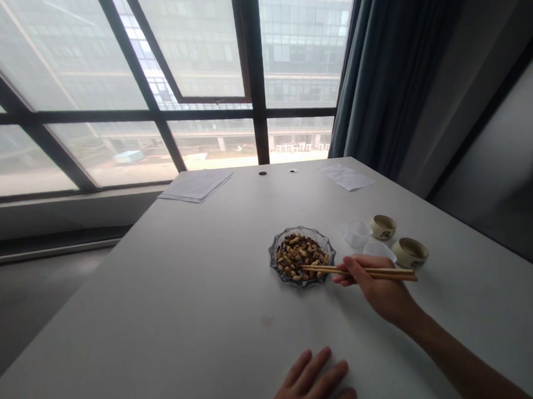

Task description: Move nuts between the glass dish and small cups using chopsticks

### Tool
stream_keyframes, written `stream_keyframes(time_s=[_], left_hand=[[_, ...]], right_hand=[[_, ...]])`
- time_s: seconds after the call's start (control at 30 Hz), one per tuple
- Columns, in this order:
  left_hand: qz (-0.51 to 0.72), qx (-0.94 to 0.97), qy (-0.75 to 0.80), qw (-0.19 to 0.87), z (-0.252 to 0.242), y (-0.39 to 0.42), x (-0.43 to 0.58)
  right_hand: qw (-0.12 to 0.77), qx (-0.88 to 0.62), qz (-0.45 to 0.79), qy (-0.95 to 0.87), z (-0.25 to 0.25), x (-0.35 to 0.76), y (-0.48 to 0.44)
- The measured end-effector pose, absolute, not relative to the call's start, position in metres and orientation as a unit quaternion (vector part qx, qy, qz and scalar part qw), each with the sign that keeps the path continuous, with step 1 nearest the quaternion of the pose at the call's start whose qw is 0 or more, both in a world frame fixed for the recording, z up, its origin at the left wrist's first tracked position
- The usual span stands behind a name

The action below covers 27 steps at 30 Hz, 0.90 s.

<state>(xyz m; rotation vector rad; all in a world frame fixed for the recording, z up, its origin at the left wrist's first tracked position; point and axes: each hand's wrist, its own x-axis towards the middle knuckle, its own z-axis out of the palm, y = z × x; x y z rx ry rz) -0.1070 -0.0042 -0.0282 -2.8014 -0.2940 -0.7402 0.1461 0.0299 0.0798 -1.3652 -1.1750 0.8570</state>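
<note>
My right hand point(380, 286) grips a pair of wooden chopsticks point(397, 274), their tips down among the mixed nuts point(301, 254). Those nuts, brown and tan with peanuts among them, fill a clear glass dish point(278, 275) with a scalloped rim. Whether the tips pinch a nut is too small to tell. My left hand point(311, 386) lies on the white table near its front, fingers spread, holding nothing. Just beyond my right hand stand two translucent plastic cups point(358, 234) and two small beige ceramic cups point(383, 226) with dark markings; the hand partly covers the nearer plastic cup.
The white table point(187, 312) reaches to a large window. Stacked papers point(196, 186) lie at its far left, and more paper point(347, 176) at the far right. Two round cable holes point(262, 173) sit near the far edge. A dark blue curtain point(385, 66) hangs at the right.
</note>
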Motion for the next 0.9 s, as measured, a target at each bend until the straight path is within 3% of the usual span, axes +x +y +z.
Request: stream_keyframes(time_s=[0.23, 0.6, 0.9], left_hand=[[-0.248, -0.956, -0.103, 0.113, -0.031, -0.006, -0.107], [-0.227, -0.966, -0.081, 0.097, -0.022, -0.004, -0.109], [-0.214, -0.969, -0.082, 0.092, -0.018, -0.004, -0.109]], right_hand=[[0.569, -0.583, 0.334, -0.474, 0.098, 0.153, 0.027], [0.649, -0.609, 0.182, -0.418, 0.132, 0.223, -0.022], [0.537, -0.565, 0.277, -0.561, 0.110, 0.176, 0.001]])
